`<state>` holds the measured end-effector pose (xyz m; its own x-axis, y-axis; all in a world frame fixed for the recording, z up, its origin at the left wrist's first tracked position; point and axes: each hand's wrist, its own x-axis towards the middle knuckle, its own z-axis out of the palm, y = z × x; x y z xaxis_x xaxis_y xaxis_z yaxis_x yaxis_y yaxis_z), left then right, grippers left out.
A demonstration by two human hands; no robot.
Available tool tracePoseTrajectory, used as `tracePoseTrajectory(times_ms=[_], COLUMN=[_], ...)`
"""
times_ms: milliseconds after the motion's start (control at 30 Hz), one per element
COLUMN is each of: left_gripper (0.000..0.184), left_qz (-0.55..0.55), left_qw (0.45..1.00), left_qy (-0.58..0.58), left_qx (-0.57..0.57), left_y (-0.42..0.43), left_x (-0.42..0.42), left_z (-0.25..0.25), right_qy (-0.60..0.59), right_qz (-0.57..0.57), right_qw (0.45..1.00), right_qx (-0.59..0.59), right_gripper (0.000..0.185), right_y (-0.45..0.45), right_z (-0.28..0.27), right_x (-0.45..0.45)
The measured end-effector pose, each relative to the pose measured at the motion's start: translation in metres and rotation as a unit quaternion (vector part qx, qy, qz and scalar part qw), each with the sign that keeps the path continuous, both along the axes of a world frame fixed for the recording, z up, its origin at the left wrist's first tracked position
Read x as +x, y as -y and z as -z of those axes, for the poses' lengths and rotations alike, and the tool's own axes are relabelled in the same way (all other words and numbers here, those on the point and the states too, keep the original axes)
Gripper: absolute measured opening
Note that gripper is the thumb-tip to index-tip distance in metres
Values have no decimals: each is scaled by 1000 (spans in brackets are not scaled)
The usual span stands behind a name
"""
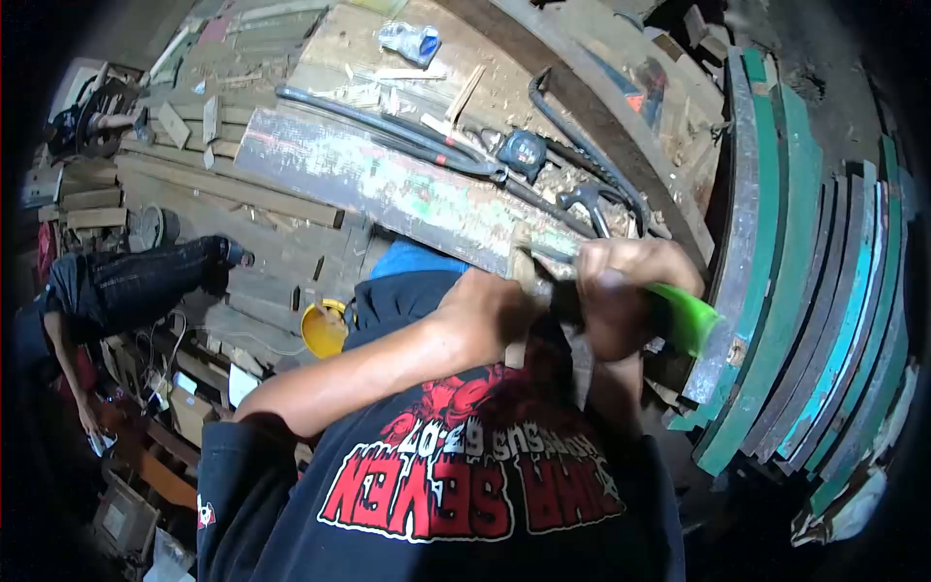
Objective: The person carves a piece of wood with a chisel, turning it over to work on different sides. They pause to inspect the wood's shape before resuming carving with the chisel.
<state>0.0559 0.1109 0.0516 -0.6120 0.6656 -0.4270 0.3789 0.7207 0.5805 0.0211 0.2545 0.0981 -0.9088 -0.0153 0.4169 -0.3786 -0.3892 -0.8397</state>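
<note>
A stick (524,272) of pale, bare wood stands between a worker's two hands, its long axis running near to far, its far end at the near edge of a paint-flaked board (388,179). The left hand (485,318), the nearer, curls tightly around it from the left. Just to the right, the right hand (621,291) closes on a bright green handle (689,318); its working end is too dark to tell. Beyond the board lie a hammer (587,202) and tape measure (524,153).

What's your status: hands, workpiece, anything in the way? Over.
Left hand gripping wood piece. Right hand closed around green-handled tool. Hammer lies just beyond, possibly in the way.
</note>
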Motion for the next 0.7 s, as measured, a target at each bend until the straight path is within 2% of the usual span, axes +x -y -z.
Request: tracePoseTrajectory(times_ms=[67,100,133,167,200,233,300,367,400,433,500,533,600,633,667,700], left_gripper=[37,40,35,27,20,16,12,18,20,20,21,17,18,21,25,24], left_qz=[15,21,35,26,13,-4,7,-8,-46,-42,-36,1,-108,-72,-36,-43], left_qw=[1000,1000,999,999,998,995,998,993,993,995,995,998,985,988,989,986], left_qy=[3,-8,-37,4,41,77,7,-100,-68,-38,-5,13,44,29,13,-50], left_qx=[8,12,3,26,49,67,62,63,80,85,93,59,123,134,146,150], left_y=[2,3,2,2,1,4,5,3,-2,-4,-5,-5,-8,-5,-2,-1], left_x=[4,0,0,1,-2,-5,-1,7,13,19,11,5,12,12,11,10], left_z=[-5,-7,-8,-7,-8,-10,-12,-2,9,9,5,-4,-2,5,12,15], right_qy=[9,8,62,116,82,84,146,4,31,10,6,5,2,-27,20,52], right_qz=[1,-48,-23,4,14,36,52,3,-12,-28,-88,-51,23,10,44,72], right_qw=[999,997,997,986,979,979,978,1000,999,1000,996,997,971,973,983,988], right_qx=[-46,-58,32,122,187,181,141,4,-7,10,-22,64,238,228,180,123], right_gripper=[36,35,34,32,31,30,29,26,24,22,20,23,31,34,35,36], right_y=[-8,-9,0,8,6,13,5,-11,-15,-16,-22,-14,1,4,-2,-7], right_z=[-28,-42,-13,21,23,27,22,11,-29,-51,-38,-15,31,36,31,28], right_x=[5,0,0,2,0,-1,-10,-16,-11,-8,-7,-4,4,0,4,-2])
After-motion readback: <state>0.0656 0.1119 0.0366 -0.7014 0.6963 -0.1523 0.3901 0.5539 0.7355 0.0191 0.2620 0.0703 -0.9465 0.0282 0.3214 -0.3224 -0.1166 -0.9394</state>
